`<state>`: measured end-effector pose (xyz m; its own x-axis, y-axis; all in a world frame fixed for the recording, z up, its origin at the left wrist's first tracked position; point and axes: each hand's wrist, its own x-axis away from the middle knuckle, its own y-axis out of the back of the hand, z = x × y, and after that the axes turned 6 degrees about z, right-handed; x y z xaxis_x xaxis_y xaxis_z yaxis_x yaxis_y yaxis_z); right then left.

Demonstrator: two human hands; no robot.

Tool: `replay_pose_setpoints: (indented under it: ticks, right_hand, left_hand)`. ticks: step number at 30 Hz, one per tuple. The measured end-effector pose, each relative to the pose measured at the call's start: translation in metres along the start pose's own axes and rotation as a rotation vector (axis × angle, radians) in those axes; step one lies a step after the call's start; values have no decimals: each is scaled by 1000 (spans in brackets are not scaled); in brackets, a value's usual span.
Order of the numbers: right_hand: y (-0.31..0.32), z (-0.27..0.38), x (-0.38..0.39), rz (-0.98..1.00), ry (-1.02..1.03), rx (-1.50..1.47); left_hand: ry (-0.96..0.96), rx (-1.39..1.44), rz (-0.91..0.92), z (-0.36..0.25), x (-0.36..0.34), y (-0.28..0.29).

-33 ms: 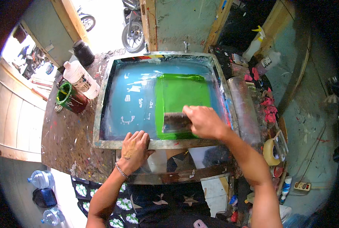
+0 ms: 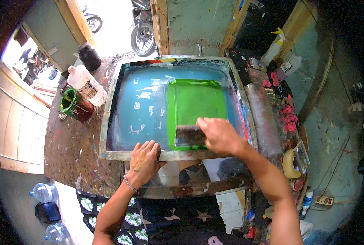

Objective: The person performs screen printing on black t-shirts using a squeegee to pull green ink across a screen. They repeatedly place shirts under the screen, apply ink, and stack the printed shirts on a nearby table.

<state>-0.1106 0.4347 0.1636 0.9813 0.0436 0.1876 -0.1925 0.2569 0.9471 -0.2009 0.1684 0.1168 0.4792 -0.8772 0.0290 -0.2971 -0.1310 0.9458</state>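
At lower centre, the left hand (image 2: 144,158) rests on the near rim of the frame (image 2: 182,154), thumb spread from its fingers; to its right, the right hand (image 2: 218,134) pinches a scraper (image 2: 190,134) low on the green paint (image 2: 200,100). The spreading looks well along: paint covers a block right of centre, a thick ridge (image 2: 196,82) left at its far edge, while the left half of the blue screen (image 2: 124,96) has none.

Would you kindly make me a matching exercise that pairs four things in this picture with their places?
Things
1. Left hand
2. Right hand
3. Green ink
4. Red-and-green can

Places
A. On the right part of the blue screen
B. On the table, left of the screen
C. At the near edge of the frame
D. Around the squeegee

Pairs: 1-C, 2-D, 3-A, 4-B
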Motion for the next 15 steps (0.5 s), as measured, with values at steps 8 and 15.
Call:
replay_pose_setpoints:
  ticks: [8,15]
  right_hand:
    - [-30,-18,-31,-386,-107,419]
    - [11,-86,-119,-314,-138,272]
  left_hand:
    - [-37,33,-11,4,-7,5]
    - [-37,64,41,12,-8,-8]
